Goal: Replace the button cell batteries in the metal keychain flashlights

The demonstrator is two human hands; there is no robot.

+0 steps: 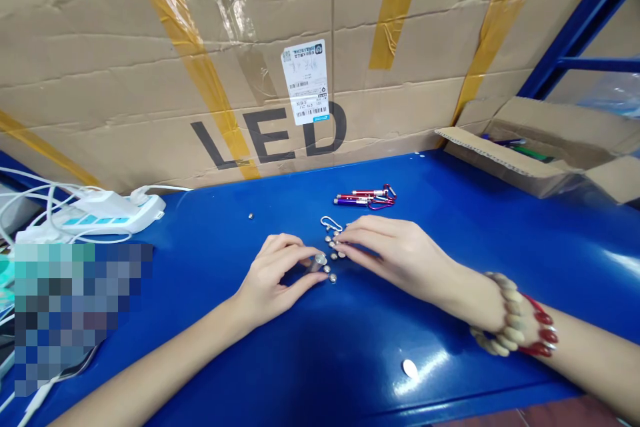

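My left hand (277, 273) is closed round a short silver metal tube (319, 260), its thumb and forefinger on either side and one round end facing the right hand. Close by lie several small button cells (333, 277) on the blue table. My right hand (390, 247) reaches in among these cells, thumb and fingers pinched together at the cells; whatever sits between its fingertips is too small to make out. Just behind the fingertips rests a silver carabiner clip (330, 223). Farther back are red and purple pen-shaped lights (357, 198) with red clips.
A large taped carton (240, 80) stands along the table's back. At right is an open cardboard box (520, 140) with coloured items inside. A white power strip (115, 217) with cables lies left. One lone cell (251, 216) and a white oval piece (410, 368) lie apart.
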